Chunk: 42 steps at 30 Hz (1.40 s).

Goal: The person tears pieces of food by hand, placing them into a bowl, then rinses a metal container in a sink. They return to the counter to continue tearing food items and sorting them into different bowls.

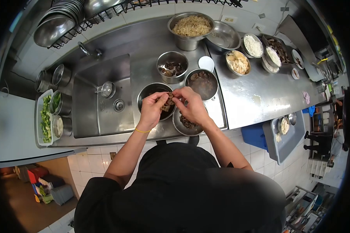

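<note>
My left hand (151,112) and my right hand (192,107) meet over a metal pot (141,92), both pinching a wrinkled brown mushroom (168,102). A yellow band circles my left wrist. Under my right hand stands a metal bowl (177,123) with dark shredded pieces in it, partly hidden by the hand. Behind my right hand, another bowl (201,84) contains brown pieces in cloudy liquid. Farther back, a steel pot (172,77) has dark brown mushroom-like pieces at its bottom. The contents of the pot below my hands are mostly covered.
To the left is a sink (101,124) with a ladle (106,90) in it, beside a basket of green vegetables (46,118). Noodles (192,26) fill a pot at the back. On the right counter (256,93) sit several food bowls. A grey tub (287,141) stands below.
</note>
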Available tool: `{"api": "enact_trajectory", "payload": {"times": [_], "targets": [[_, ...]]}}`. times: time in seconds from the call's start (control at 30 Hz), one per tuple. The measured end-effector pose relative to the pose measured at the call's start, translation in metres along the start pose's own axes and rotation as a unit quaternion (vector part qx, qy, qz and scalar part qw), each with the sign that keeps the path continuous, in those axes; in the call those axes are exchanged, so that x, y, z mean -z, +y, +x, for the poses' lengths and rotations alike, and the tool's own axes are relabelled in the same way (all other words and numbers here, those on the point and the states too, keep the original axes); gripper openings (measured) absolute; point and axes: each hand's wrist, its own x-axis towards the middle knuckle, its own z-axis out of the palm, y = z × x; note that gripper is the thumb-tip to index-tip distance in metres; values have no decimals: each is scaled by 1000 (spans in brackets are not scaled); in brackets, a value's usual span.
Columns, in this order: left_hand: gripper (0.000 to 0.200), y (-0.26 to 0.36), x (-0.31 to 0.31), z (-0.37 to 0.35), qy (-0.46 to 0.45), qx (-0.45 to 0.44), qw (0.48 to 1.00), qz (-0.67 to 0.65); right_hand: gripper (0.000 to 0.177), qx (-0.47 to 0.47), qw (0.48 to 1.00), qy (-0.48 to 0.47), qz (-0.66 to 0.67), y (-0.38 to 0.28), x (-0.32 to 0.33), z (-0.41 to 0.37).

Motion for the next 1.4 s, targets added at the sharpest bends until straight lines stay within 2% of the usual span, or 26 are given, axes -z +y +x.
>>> {"api": "enact_trajectory", "payload": {"times": [0.3, 0.37, 0.4, 0.47, 0.5, 0.57, 0.6, 0.67, 0.73, 0.77, 0.8, 0.83, 0.87, 0.93, 0.97, 1.13, 1.23, 1.33, 1.4], "targets": [[16, 4, -7, -4, -12, -11, 999, 50, 16, 114, 989, -3, -96, 2, 3, 3], [16, 8, -13, -6, 1, -34, 992, 124, 13, 8, 999, -22, -30, 1, 5, 3], [16, 8, -15, -7, 1, -34, 992, 124, 13, 8, 999, -22, -30, 3, 5, 2], [18, 8, -17, -7, -2, -47, 984, 172, 12, -128, 984, -48, 117, 10, 5, 0], [18, 7, -17, -8, -1, -47, 984, 171, 12, -128, 984, -50, 116, 13, 5, -1], [17, 5, -14, -8, 3, -11, 997, 72, 15, -187, 947, 1, 260, 17, 9, -1], [17, 5, -12, -8, 5, -11, 997, 71, 15, -187, 947, -2, 260, 17, 14, -3], [16, 7, -9, -10, 2, 12, 1000, 5, 19, -141, 987, 33, 74, 15, 28, -9], [15, 11, -6, -12, -3, 12, 1000, -18, 18, -140, 989, 0, 36, 37, 36, -22], [15, 12, -5, -14, -16, 14, 999, -40, 18, -133, 982, -97, -95, 44, 42, -29], [15, 11, -4, -15, -14, 16, 999, -39, 18, -122, 948, -189, -223, 52, 41, -35], [15, 9, -3, -15, -9, 17, 999, -27, 17, -73, 968, -130, -204, 64, 35, -44], [14, 7, -3, -13, -6, 17, 1000, -15, 17, -75, 968, -127, -204, 59, 33, -43], [14, 7, -10, -13, 0, 14, 1000, 22, 17, -131, 991, -1, -27, 31, 25, -34], [15, 7, -13, -15, 7, 10, 998, 59, 14, -126, 992, 25, -1, 13, 24, -28], [14, -7, -12, -10, -25, -2, 991, 130, 12, -47, 999, -14, -16, 1, 18, -8], [13, -7, -10, -7, -26, -2, 987, 156, 13, -167, 983, -49, 57, 3, 15, -8], [13, -8, -12, -7, -49, -8, 980, 195, 13, -217, 968, -44, 115, 7, 14, -14], [13, -8, -17, -5, -58, -12, 981, 187, 14, -213, 970, -47, 103, 14, 12, -20]]}}
